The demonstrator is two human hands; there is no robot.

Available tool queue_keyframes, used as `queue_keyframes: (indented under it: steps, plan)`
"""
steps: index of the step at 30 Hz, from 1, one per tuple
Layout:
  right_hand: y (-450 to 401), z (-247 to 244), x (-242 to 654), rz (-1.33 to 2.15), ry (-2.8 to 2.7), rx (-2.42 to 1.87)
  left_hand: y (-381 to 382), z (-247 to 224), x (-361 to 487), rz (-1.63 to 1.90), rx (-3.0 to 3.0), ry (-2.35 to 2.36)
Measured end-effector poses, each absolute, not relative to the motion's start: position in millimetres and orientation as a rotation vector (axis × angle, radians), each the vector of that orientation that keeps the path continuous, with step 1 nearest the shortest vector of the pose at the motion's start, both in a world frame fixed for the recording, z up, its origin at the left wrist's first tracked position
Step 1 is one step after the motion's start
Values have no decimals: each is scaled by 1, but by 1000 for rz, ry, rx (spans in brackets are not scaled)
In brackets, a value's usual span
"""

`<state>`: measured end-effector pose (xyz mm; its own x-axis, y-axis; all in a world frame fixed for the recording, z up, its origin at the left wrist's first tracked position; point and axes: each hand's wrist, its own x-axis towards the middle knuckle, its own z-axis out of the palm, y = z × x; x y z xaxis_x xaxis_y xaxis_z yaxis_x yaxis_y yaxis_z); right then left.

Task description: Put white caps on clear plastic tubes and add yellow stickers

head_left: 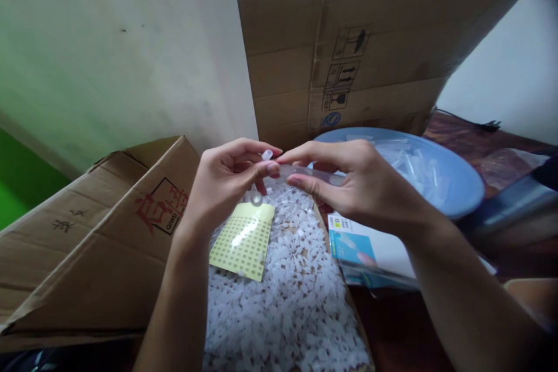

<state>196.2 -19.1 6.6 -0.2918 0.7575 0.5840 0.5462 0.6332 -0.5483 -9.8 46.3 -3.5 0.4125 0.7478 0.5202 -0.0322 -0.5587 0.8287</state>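
My right hand (355,180) is closed round a clear plastic tube (320,174), which lies nearly level and points left. My left hand (231,174) is closed, its thumb and fingers pinching a small white plastic cap (267,154). Those fingertips also meet the near end of the tube; whether they grip it too, I cannot tell. Just under the left fingers shows a small translucent ring-shaped piece (256,199). Below both hands, a yellow sheet of small round stickers (244,241) rests on a heap of small white plastic pieces (288,302).
At the left stands an open cardboard box (108,256) with red print. A large carton (283,70) rises behind my hands. On the right, a blue basin (468,186) holds several clear tubes (418,168). A printed packet (375,250) lies beside the heap.
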Motion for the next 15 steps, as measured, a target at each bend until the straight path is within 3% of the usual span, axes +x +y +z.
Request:
queue_keyframes:
  steps: [15]
  plan:
    - [-15, 2, 192, 300, -1874, -1061, 42, -8, 0, 906, 2225, 670]
